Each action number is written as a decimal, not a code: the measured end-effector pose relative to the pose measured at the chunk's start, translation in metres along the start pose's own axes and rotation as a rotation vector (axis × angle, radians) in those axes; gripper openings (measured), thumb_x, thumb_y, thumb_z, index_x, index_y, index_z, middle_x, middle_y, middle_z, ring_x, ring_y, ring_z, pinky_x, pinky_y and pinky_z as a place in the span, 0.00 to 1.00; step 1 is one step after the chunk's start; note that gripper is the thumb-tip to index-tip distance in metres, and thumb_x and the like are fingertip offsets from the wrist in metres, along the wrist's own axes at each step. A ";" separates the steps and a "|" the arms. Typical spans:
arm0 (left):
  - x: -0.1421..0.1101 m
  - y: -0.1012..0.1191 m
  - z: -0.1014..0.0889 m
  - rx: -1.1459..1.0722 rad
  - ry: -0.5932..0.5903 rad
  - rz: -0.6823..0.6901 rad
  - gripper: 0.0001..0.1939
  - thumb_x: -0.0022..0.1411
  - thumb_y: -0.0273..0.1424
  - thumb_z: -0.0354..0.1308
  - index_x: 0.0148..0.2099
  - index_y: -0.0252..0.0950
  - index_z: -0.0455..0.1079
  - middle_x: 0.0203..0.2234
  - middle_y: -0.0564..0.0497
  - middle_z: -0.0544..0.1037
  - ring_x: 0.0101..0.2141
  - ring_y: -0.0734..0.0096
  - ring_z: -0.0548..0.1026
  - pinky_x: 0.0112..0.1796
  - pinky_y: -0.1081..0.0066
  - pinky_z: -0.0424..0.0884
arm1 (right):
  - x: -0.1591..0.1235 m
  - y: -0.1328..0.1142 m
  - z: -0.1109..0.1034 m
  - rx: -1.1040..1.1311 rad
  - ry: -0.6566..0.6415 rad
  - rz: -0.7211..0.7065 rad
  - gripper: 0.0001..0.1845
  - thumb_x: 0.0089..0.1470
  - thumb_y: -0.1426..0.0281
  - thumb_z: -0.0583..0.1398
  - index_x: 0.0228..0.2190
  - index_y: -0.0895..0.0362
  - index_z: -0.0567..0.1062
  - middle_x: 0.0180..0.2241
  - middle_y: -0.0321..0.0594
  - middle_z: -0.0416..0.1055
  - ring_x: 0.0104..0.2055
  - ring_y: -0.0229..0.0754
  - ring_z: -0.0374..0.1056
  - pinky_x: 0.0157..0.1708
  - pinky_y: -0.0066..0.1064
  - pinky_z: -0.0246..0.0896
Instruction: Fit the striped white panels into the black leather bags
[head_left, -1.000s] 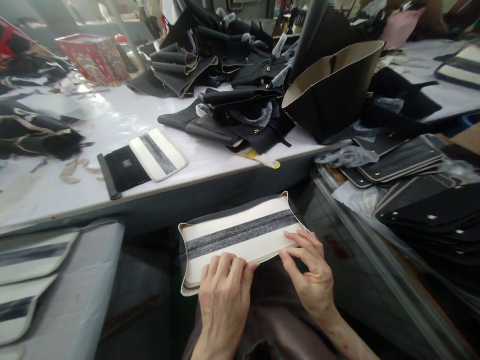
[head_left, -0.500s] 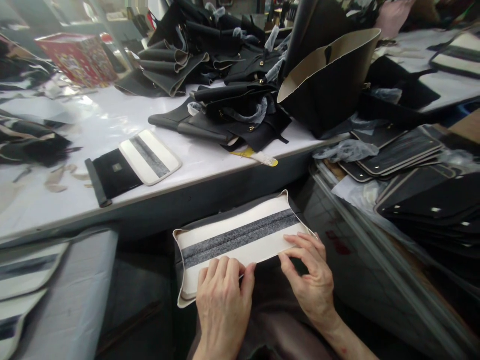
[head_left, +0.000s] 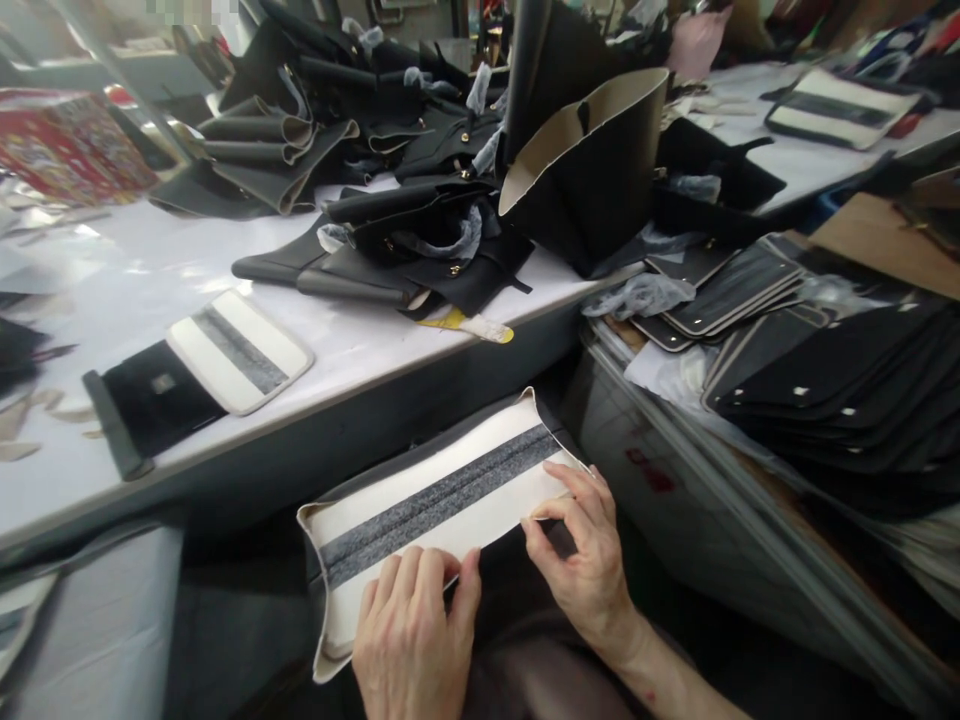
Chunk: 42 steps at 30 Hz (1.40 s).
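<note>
A black bag body rests at my lap, its base turned up. The base is off-white with a dark grey felt-like strip along its middle, and the corners stick up in small points. My left hand grips the near edge at left, fingers over the white face and thumb by the rim. Toward the right end, my right hand pinches the same edge between thumb and fingers. The bag's underside is hidden below the base.
On the white table lie a white-and-grey panel with a black flap, and a heap of black bags. Stacked black panels stand at right. A red patterned box sits at back left, a grey padded surface at lower left.
The view has swung, so the table and bags sit farther left in the frame. Both hands keep their hold on the bag's edge, with little change in grip.
</note>
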<state>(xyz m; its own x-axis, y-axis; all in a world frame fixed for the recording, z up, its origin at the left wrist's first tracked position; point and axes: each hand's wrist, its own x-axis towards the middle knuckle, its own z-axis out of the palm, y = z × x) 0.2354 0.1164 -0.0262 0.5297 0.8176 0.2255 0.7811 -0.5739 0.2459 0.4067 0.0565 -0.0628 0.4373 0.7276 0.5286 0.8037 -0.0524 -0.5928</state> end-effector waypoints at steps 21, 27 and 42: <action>0.009 0.001 0.003 0.068 0.028 0.074 0.15 0.69 0.38 0.53 0.29 0.40 0.61 0.23 0.54 0.69 0.28 0.63 0.68 0.34 0.64 0.60 | 0.014 0.036 -0.005 0.180 0.051 0.265 0.20 0.57 0.67 0.64 0.49 0.54 0.68 0.56 0.47 0.63 0.59 0.50 0.61 0.58 0.45 0.59; 0.008 0.002 0.001 0.051 -0.002 0.059 0.15 0.69 0.38 0.52 0.29 0.40 0.60 0.24 0.53 0.68 0.29 0.62 0.68 0.35 0.63 0.59 | 0.025 0.048 -0.010 0.151 0.173 0.216 0.22 0.55 0.62 0.67 0.48 0.56 0.70 0.51 0.48 0.67 0.54 0.51 0.63 0.55 0.48 0.61; 0.002 -0.004 -0.003 -0.115 -0.090 -0.068 0.13 0.69 0.35 0.54 0.31 0.39 0.61 0.27 0.51 0.70 0.32 0.61 0.68 0.35 0.62 0.62 | -0.036 -0.015 0.002 -0.028 -0.202 -0.427 0.21 0.60 0.78 0.59 0.55 0.67 0.70 0.52 0.52 0.69 0.58 0.53 0.61 0.58 0.50 0.57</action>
<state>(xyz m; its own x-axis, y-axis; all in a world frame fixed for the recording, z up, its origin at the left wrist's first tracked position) 0.2324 0.1206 -0.0237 0.5086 0.8526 0.1202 0.7760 -0.5144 0.3650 0.3784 0.0325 -0.0746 -0.0195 0.8066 0.5907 0.9064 0.2636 -0.3301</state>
